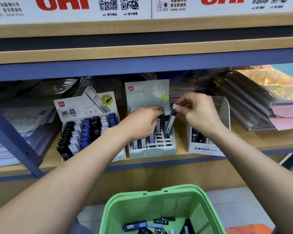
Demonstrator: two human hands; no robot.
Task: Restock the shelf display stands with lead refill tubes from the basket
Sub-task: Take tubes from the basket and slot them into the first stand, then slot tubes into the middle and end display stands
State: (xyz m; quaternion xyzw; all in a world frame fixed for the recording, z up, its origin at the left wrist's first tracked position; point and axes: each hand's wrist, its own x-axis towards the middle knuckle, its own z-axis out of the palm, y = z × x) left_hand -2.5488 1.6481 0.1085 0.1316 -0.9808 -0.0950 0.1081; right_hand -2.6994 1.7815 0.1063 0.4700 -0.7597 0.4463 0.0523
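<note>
Across the middle of the frame, a wooden shelf carries three display stands. At left, the white stand is packed with black, blue and white lead tubes. At centre, the grey-green stand has tubes in some slots. At right, the MONO stand is half hidden by the right forearm. Bottom centre, the green basket holds loose tubes, its lower part cut off. The left hand curls its fingers over the centre stand's tubes; what they grasp is hidden. The right hand pinches a lead refill tube by its top, over that stand.
</note>
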